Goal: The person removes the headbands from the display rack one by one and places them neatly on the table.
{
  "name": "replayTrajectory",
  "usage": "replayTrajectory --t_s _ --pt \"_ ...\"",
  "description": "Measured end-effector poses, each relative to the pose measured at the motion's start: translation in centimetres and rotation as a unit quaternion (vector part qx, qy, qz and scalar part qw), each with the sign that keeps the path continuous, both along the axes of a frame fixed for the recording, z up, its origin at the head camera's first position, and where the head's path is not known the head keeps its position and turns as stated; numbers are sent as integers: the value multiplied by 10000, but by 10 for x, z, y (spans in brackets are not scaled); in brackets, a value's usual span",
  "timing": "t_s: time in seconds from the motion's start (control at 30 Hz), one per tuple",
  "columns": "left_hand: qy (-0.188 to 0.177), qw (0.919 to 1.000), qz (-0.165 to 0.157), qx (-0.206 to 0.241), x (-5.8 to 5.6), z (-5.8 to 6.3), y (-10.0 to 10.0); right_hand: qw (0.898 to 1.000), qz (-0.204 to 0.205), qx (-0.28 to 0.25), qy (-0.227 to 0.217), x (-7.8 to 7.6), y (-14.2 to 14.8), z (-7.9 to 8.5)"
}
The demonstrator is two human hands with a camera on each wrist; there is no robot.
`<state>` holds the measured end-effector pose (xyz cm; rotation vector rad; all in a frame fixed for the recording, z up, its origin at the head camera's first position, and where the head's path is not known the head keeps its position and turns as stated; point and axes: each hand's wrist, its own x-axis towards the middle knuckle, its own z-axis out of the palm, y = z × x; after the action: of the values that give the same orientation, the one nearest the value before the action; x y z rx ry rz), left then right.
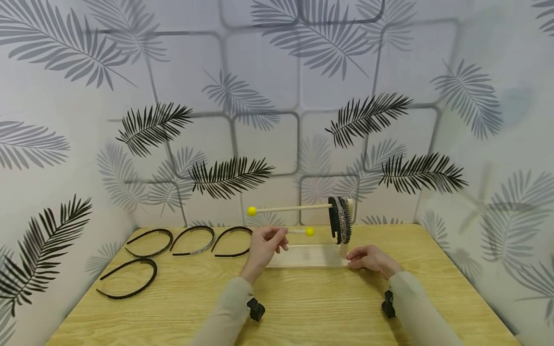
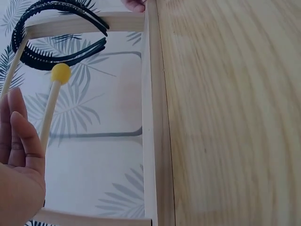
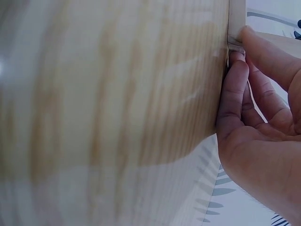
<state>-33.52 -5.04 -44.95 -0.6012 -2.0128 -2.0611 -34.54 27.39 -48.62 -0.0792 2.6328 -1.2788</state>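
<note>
- I see soft, even light on wall (image 1: 268, 91) and worktop (image 1: 320, 302), faint shadows beneath the sleeves (image 1: 421, 302).
- The head view stretches towards its edges.
- The left wrist view is dimmer, bluish, the left hand (image 2: 21, 174) shaded.
- In the right wrist view, the nearest worktop blurs; pale glare sits at left.

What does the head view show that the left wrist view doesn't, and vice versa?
Only the head view shows four loose headbands and the yellow ball on the upper rod. Only the left wrist view shows the left post of the stand, apparently hidden behind the left hand in the other. Both show that hand, some of the right hand, the hung headbands and the lower yellow ball.
</note>
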Motion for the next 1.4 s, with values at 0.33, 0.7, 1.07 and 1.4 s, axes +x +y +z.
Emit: replayTrajectory --t_s 0.33,0.7,1.07,1.4 --pt "-125 9996 -237 -57 2 -2 24 10000 41 -87 27 1 1 0" --pt "-265 9980 -565 -71 7 2 47 10000 47 -20 24 1 0 2" --pt "-506 9970 -583 -19 7 3 69 10000 38 -6 15 0 0 1" --pt "-685 9960 -582 7 9 16 88 10000 37 3 20 0 0 2"
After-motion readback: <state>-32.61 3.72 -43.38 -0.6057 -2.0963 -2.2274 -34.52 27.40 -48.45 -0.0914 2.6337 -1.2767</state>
